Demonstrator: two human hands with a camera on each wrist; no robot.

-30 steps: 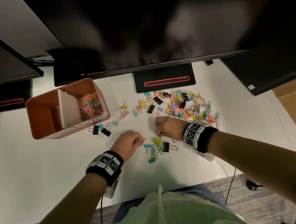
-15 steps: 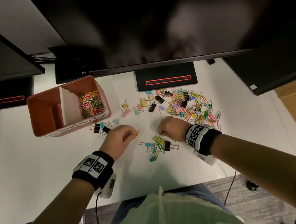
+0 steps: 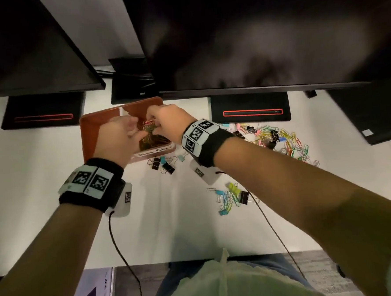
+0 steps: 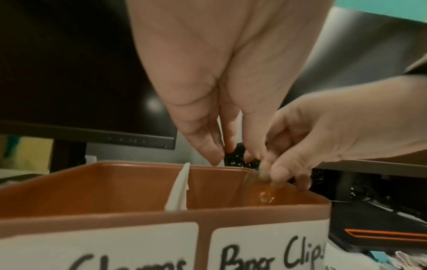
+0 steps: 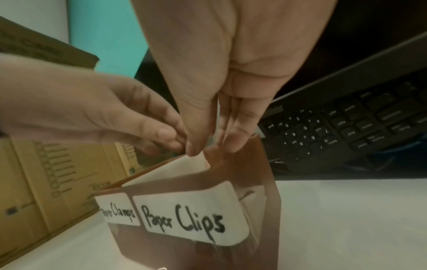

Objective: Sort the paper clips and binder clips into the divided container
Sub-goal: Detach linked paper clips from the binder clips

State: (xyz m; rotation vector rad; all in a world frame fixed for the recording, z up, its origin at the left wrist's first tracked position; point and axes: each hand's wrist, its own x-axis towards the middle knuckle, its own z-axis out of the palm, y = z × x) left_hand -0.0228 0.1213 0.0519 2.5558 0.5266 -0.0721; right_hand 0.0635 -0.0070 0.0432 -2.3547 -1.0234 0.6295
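Both hands, the left hand [image 3: 118, 138] and the right hand [image 3: 165, 120], pinch paper clips [image 3: 149, 125] over the container [image 3: 88, 140]. Its paper-clip side is partly filled. Judging by the pile [image 3: 281, 140] on the desk [image 3: 44, 198], much sorting remains, binder clips [image 3: 162, 164] included.

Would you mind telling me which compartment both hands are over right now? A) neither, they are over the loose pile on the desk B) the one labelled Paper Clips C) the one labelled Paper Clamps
B: the left hand and right hand meet over the container section behind the Paper Clips label, right of the divider.

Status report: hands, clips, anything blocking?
Both hands, left hand and right hand, over container, pinching paper clips. Binder clips unsorted. Nothing blocking.
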